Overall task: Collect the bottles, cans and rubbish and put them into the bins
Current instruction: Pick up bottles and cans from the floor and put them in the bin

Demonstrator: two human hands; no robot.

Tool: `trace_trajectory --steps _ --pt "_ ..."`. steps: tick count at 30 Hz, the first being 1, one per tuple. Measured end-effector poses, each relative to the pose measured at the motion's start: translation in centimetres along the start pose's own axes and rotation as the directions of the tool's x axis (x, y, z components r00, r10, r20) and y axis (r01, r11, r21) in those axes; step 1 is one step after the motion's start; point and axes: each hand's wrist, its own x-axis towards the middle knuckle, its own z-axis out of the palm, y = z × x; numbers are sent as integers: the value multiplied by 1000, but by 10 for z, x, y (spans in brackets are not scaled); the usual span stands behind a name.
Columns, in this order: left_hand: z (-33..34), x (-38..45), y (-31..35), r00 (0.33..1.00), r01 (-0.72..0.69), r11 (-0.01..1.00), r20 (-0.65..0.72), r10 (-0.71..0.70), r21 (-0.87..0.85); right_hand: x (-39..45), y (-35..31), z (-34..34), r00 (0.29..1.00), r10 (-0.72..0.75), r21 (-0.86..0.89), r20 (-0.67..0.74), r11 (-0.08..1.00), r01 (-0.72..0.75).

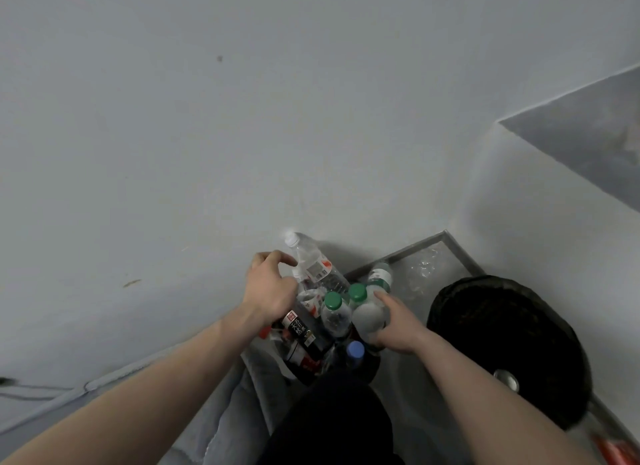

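Note:
Low in the middle of the head view I carry a bundle of plastic bottles between both hands. My left hand [270, 288] curls round a clear bottle with a white cap [313, 262] that sticks up toward the wall, with a dark-labelled bottle [299, 329] under its wrist. My right hand [393, 326] grips a white-bottomed bottle [369, 315] on the bundle's right side. Two green-capped bottles [334, 307] and a blue-capped one [355, 352] are wedged between the hands. A black mesh bin [502, 343] stands to the right, with a can [507, 378] inside.
A white wall fills the upper view and meets another wall in a corner at right. A grey floor strip with a metal edge [415, 248] runs behind the bin. Something red [609, 447] lies at the bottom right. My dark clothing is below the bundle.

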Motion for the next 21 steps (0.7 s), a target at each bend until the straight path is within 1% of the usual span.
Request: trace_trajectory --steps 5,8,10,12,14,16,18,21 --pt "1 12 19 997 -80 996 -10 80 -41 6 -1 4 999 -9 2 32 1000 9" --pt "3 16 30 989 -147 988 -12 146 -44 11 2 7 998 35 -11 44 999 -34" --pt "9 15 34 978 -205 979 37 205 -24 13 4 7 997 57 -4 51 998 -57" --pt "17 13 38 957 -274 962 99 272 7 15 3 8 998 49 -3 47 999 -49" --pt "25 10 44 934 -335 941 149 325 47 17 1 8 1000 18 42 15 999 -18" --pt "31 12 50 924 -354 931 186 334 88 21 -1 10 999 -16 53 -49 998 19" --pt "38 18 53 927 -342 929 214 308 145 26 -1 14 996 -24 31 -90 999 27" --pt "47 30 51 931 -318 915 264 252 248 32 0 19 994 -4 55 -107 998 10"
